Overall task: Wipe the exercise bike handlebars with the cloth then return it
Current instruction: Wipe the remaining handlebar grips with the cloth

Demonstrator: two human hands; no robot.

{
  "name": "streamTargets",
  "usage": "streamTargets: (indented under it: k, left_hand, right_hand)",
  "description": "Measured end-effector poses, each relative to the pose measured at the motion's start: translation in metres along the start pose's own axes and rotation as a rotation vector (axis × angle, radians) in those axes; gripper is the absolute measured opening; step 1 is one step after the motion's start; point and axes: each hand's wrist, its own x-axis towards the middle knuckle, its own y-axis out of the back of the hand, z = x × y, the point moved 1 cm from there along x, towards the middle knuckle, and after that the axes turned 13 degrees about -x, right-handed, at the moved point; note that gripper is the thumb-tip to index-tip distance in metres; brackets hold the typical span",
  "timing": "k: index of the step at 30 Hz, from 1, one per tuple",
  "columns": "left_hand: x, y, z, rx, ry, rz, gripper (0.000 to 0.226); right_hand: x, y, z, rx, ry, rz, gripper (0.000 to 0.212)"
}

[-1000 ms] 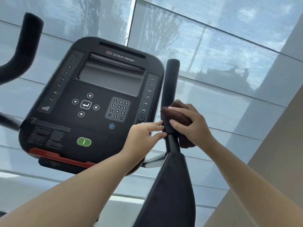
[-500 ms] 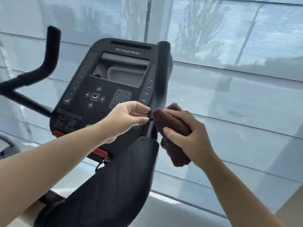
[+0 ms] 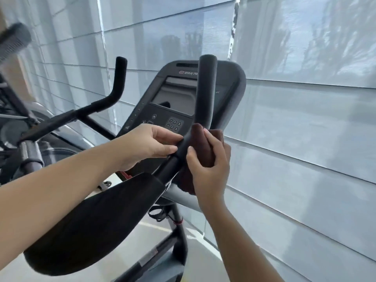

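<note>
The right hand's fingers (image 3: 210, 139) curl over a folded brown cloth (image 3: 200, 148), with the thumb closing from the near side. This clamps the cloth around the right handlebar (image 3: 206, 88) at the low end of its upright foam grip, where the bar bends toward the person. The rest of the cloth hangs below the right hand (image 3: 210, 171), behind the bar. Across from it, the left hand (image 3: 146, 146) has its fingers (image 3: 172, 137) narrow, fingertip and thumb pinching the same bar just beside the cloth, apparently to steady it.

The step in hand looks like wiping this grip, and most of its length above the cloth is bare. To do it well, the right hand should wrap the cloth all the way round the bar, not only the side facing the person. It should then draw the cloth up to the rounded tip with firm, even pressure, twisting a little so the far side is covered too. The left pinch belongs below the cloth, out of its path. The hanging tail could catch at the joint under the bend, so gathering it into the palm would help.

Further out, the console (image 3: 173, 98) stands behind the bar. The left handlebar (image 3: 119, 82) rises well apart and may need the same treatment, and a black pad (image 3: 91, 224) lies in the foreground
</note>
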Motion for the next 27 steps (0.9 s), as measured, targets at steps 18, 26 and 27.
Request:
streamTargets:
  k: [18,26,27]
  left_hand:
    - [0.005,-0.002,0.002,0.019,0.052,0.072,0.030]
    - [0.007,-0.017,0.012,0.190,0.059,0.239,0.019]
    - [0.006,-0.020,0.012,0.203,0.048,0.265,0.018]
  right_hand:
    - [0.117,-0.001,0.013,0.205,0.143,-0.010,0.040]
    - [0.083,0.000,0.035,0.218,0.287,-0.039,0.044]
    - [0.084,0.000,0.035,0.228,0.293,-0.042,0.044]
